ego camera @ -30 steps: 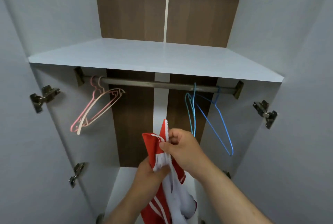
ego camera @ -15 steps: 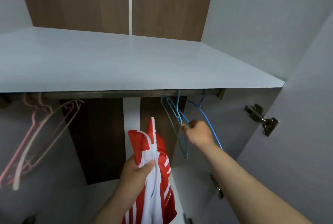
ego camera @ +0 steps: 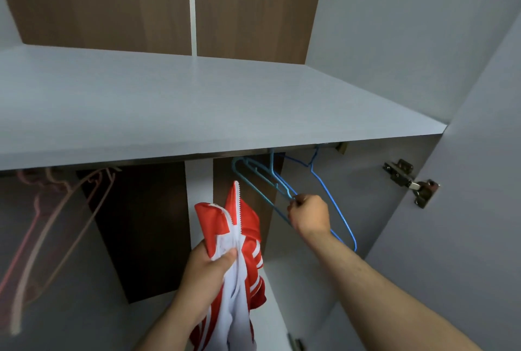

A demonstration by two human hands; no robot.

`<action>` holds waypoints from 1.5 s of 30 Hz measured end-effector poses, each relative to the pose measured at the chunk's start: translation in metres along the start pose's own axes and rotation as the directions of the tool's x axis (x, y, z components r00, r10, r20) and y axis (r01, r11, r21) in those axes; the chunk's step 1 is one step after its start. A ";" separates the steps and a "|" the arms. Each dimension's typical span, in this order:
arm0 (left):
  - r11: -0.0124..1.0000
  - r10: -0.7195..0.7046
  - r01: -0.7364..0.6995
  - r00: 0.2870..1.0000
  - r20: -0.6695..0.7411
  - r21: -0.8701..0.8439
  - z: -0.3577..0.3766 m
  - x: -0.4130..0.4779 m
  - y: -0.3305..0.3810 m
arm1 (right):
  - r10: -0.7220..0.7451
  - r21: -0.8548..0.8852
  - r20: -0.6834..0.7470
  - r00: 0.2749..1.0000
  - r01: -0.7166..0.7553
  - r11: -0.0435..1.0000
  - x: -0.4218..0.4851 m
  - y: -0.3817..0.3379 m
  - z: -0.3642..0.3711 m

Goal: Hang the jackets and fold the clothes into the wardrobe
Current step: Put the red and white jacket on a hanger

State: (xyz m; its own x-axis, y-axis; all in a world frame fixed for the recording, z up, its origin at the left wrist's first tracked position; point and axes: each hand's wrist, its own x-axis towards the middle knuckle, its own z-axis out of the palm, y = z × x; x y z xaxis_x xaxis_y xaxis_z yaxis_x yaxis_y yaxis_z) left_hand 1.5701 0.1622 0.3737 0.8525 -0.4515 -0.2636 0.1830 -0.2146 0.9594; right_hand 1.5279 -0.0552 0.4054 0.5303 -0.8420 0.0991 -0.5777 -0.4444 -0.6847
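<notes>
Red cloth with white stripes and a white lining, a jacket (ego camera: 243,228), is bunched below the front edge of the grey shelf (ego camera: 197,105), slightly right of the shelf's middle, with its white zip teeth pointing up toward the shelf's underside. The left hand (ego camera: 208,271) grips the jacket from beneath, fingers curled round the gathered lining and thumb pressed across it, so that the rest of the garment hangs down under the shelf. Below the right part of the shelf hang the blue hangers (ego camera: 342,216), thin wire ones whose hooks go up behind the shelf's front edge, where the rail is mostly hidden. The right hand (ego camera: 310,216) reaches among them, fingers curled and pinching a wire where several wires meet; which hanger it holds I cannot tell. Under the left end of the shelf hang pink hangers (ego camera: 60,216), blurred and tilted. Just beyond the shelf's right corner, a metal hinge (ego camera: 411,181) sits on the grey side wall. Above the shelf, brown wood panels (ego camera: 107,3) form the back.
</notes>
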 end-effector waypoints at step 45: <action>0.947 -0.044 0.167 0.913 0.405 -0.275 0.138 -0.217 -0.018 | 0.017 0.560 0.216 0.976 -0.138 0.817 -0.297 0.180 -0.262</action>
State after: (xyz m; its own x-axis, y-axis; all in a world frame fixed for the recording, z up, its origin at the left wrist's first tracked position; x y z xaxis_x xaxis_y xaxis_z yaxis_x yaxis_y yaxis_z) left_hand 1.3145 0.1449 0.4003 0.5726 -0.7535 -0.3232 0.4503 -0.0403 0.8920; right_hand 1.1035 0.0350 0.4415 0.6418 -0.7636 -0.0707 -0.1979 -0.0758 -0.9773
